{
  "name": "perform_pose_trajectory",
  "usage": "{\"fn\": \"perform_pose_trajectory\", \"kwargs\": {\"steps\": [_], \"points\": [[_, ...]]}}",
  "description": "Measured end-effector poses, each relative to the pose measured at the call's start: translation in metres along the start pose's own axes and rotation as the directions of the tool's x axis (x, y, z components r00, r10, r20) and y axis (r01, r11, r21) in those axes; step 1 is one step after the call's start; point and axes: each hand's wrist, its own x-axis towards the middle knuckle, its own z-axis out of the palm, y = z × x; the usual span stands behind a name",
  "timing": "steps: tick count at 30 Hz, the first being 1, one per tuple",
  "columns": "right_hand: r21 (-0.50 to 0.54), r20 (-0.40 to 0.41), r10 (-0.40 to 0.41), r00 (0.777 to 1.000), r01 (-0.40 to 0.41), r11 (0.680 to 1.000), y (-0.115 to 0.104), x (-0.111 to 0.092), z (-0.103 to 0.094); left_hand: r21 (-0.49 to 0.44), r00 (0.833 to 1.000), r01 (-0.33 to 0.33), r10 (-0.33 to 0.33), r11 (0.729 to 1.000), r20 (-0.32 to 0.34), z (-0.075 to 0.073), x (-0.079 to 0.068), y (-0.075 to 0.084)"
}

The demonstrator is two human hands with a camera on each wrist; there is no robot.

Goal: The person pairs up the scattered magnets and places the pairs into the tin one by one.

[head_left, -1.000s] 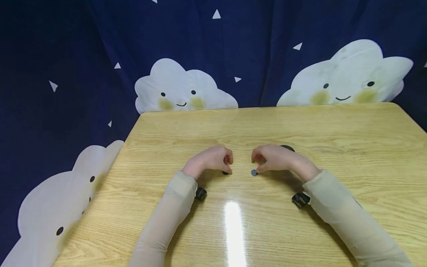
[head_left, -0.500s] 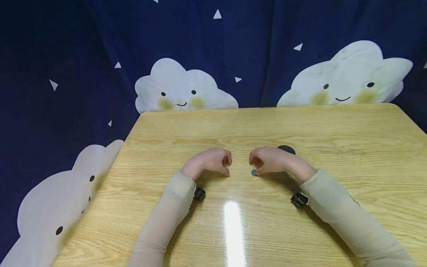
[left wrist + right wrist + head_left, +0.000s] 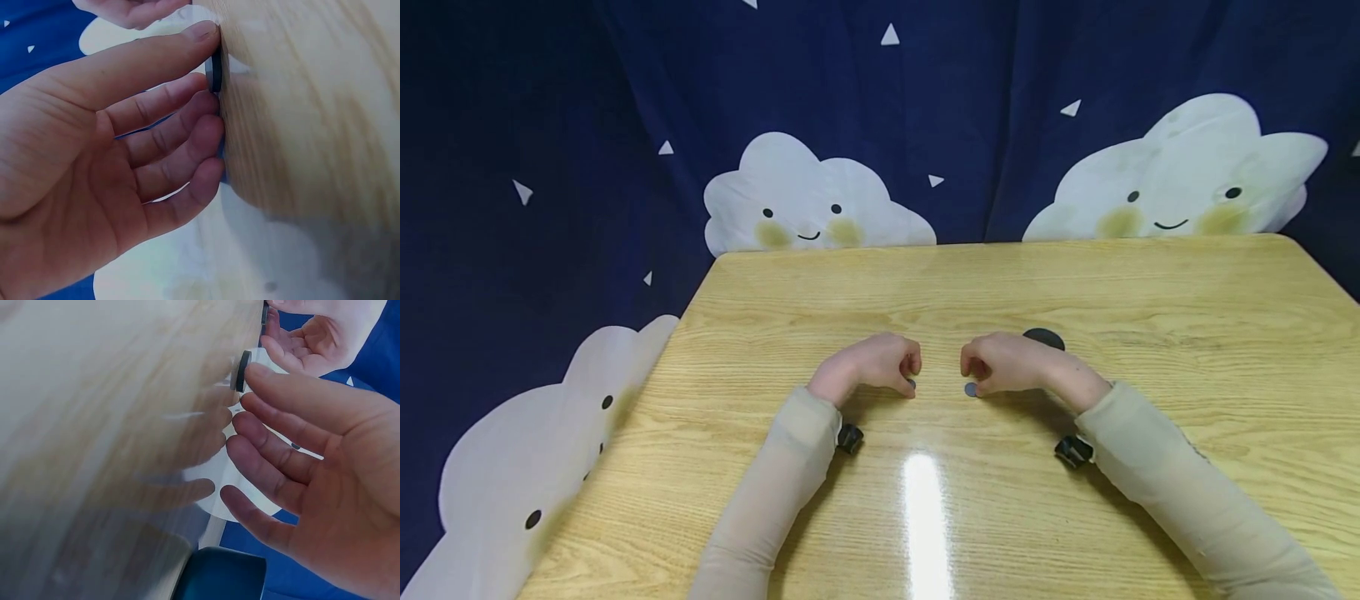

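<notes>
Handling two small dark discs looks like the step in hand, one disc per hand, both down at tabletop (image 3: 820, 300) level near mid-frame in the head view. The left disc (image 3: 215, 72) is at the left grip (image 3: 871, 360), a bit right of frame center there and up near top center in the left wrist view, between thumb and index. That grip is spread, approx. C-shaped: thumb tip at the disc's edge, other fingers loosely bent (can't tell if the index actually touches, so no sure pinch).

The right disc (image 3: 244, 372) is farther right in the head view and upper middle in the right wrist view, w/ the thumb tip of the right grip (image 3: 1018, 362) against it. Fingers there are spread & relaxed, index tip just beside the disc, no pinch seen.

Stage, IMO: thumb contact made, firm hold not. Next move prob. calls for thumb & index closing on each rim if lifting, or a level thumb push if sliding, L and R in step. Discs look thin, so little edge to catch; low fingertips s/b best. FYI, a black round thing (image 3: 1045, 336) shows behind the right forearm, right of center; neither grip holds it.
</notes>
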Motion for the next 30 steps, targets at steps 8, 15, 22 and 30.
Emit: {"fn": "perform_pose_trajectory", "kwargs": {"steps": [8, 15, 22, 30], "points": [[0.002, 0.011, -0.008, 1.000, 0.008, 1.000, -0.0020, 0.0010, -0.0005, -0.004, 1.000, 0.004, -0.004, 1.000, -0.004, 0.0002, 0.0012, -0.0012], [-0.013, 0.016, -0.007, 1.000, 0.007, 1.000, -0.0023, 0.0034, 0.0006, -0.023, 1.000, 0.009, -0.010, 1.000, -0.025, 0.0005, 0.0031, -0.0015], [-0.026, 0.018, -0.005, 1.000, 0.005, 1.000, -0.0038, 0.0054, 0.0021, -0.014, 0.999, 0.027, -0.027, 1.000, -0.042, 0.0008, 0.0015, -0.0003], [-0.037, 0.008, 0.000, 1.000, 0.000, 0.999, -0.0057, 0.0080, 0.0019, -0.021, 0.998, 0.040, -0.041, 0.999, -0.053, 0.0002, 0.0000, 0.0003]]}}
